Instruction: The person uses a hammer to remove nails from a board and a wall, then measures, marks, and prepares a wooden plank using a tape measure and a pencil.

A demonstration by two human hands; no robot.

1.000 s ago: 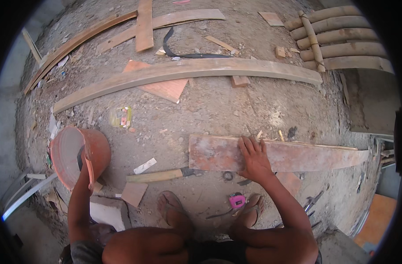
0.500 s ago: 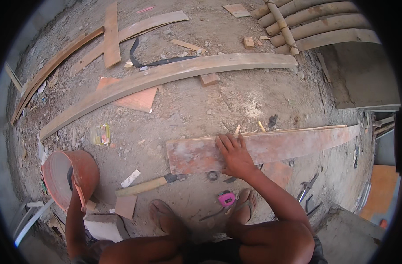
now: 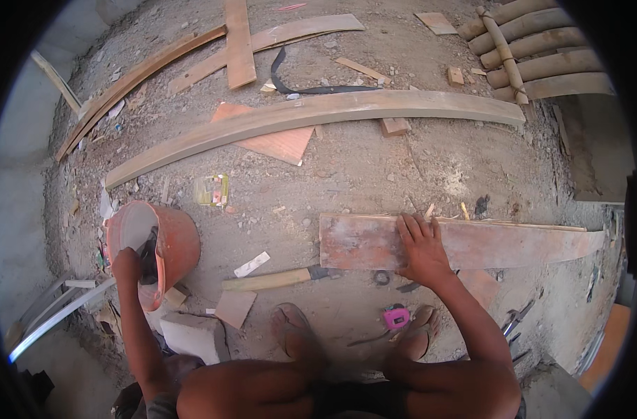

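My right hand [image 3: 424, 250] lies flat on a worn reddish plank [image 3: 514, 241], fingers slightly apart and pointing toward its splintered far edge. At the left, my left hand [image 3: 128, 264] reaches over the rim into an orange bucket [image 3: 181, 244]. Dark objects [image 3: 149, 257] show inside the bucket beside that hand, too unclear to name. Its fingers are hidden within the bucket. Between the bucket and the plank lies a tool with a wooden handle [image 3: 266, 281], its dark metal end at the plank's near left corner. A pink tape measure [image 3: 396, 318] rests near my right foot.
A long timber beam [image 3: 318, 112] crosses the dirt floor beyond the plank. Loose boards [image 3: 239, 49] lie farther back, with bamboo poles [image 3: 535, 38] at the far right. Near the bucket sits a pale block [image 3: 193, 339]. Pliers [image 3: 517, 318] lie at the right.
The view has swung left, so things sit farther right. My left hand has moved deeper into the bucket, and more of the dark objects inside show. My right hand stays on the plank.
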